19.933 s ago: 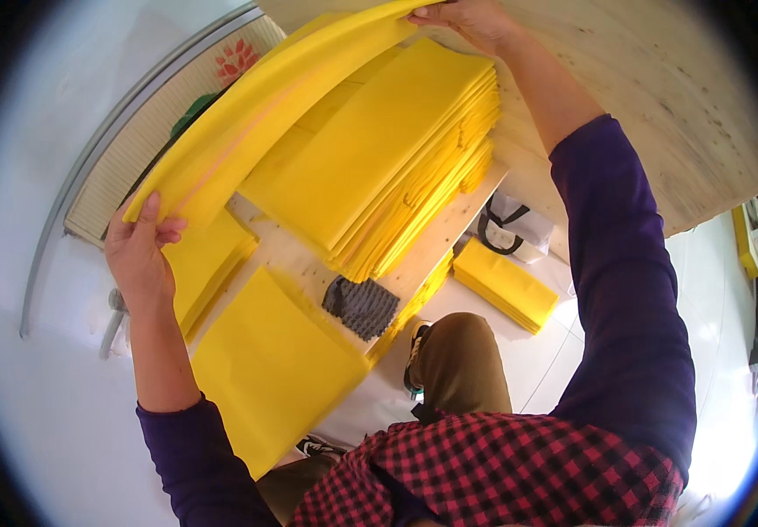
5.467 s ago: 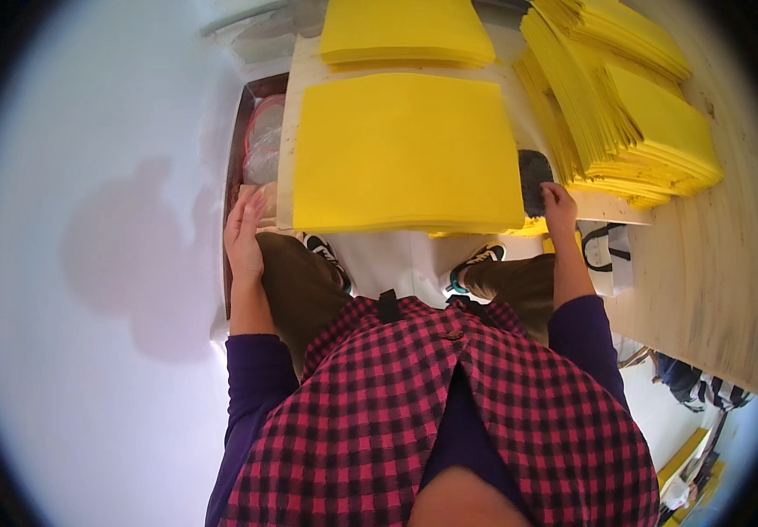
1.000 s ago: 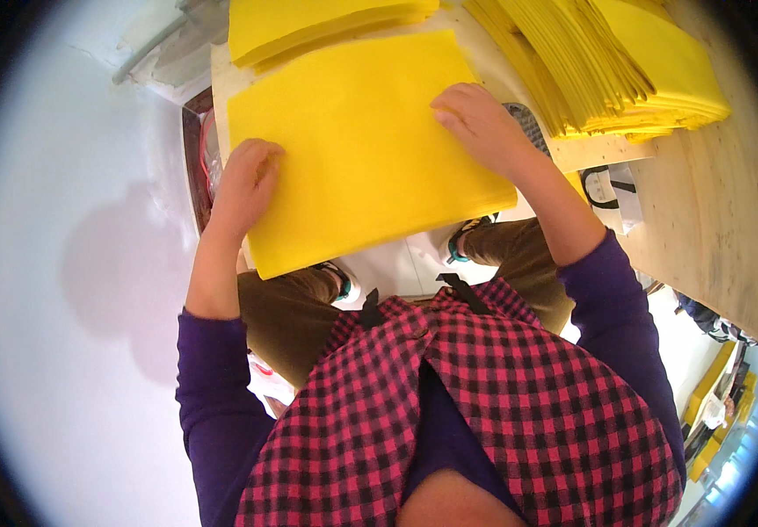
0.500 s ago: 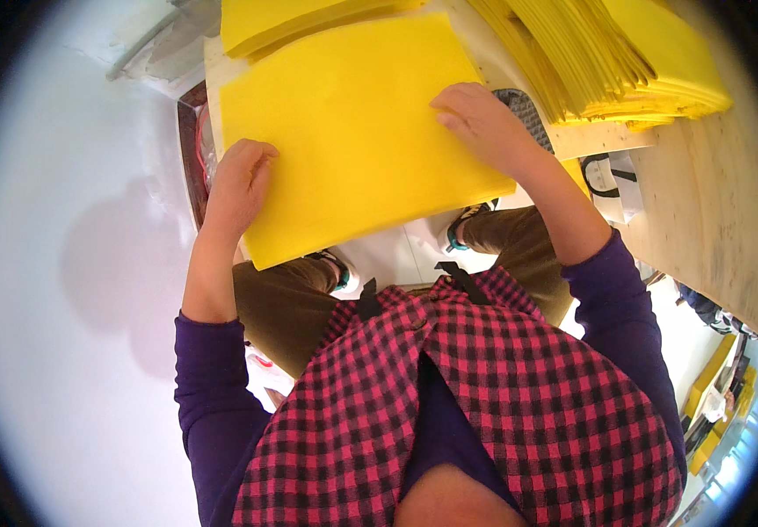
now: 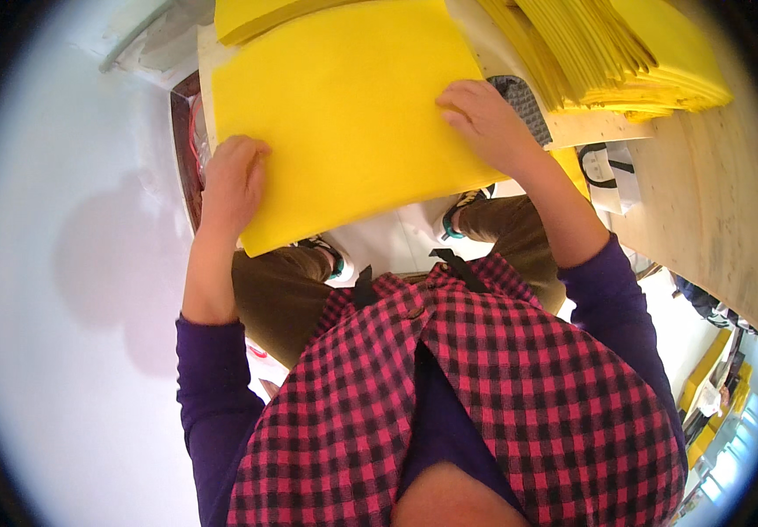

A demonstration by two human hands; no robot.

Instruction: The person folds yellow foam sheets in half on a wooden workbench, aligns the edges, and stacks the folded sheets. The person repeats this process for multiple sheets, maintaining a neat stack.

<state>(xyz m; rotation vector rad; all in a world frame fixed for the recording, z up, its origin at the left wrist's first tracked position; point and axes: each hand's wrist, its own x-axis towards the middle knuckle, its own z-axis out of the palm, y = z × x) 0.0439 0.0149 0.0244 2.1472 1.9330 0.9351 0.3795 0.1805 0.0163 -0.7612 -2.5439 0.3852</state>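
Observation:
A flat yellow sheet, which looks like fabric, spans the space in front of me, its near edge hanging over my knees. My left hand is closed at the sheet's left edge, with the thumb side over the top. On the right side, my right hand grips the opposite edge with curled fingers. The undersides of both grips are hidden. Just beyond the sheet lies another yellow piece or pile, cut off by the view's top.
A thick stack of folded yellow sheets rests on the wooden table at the right. Beside my right hand is a grey patterned item. A white bag with black handles is below the table edge. A pale wall stands at left.
The yellow sheet has shifted slightly away from me, toward the top left of the view. Both hands keep their places on its edges.

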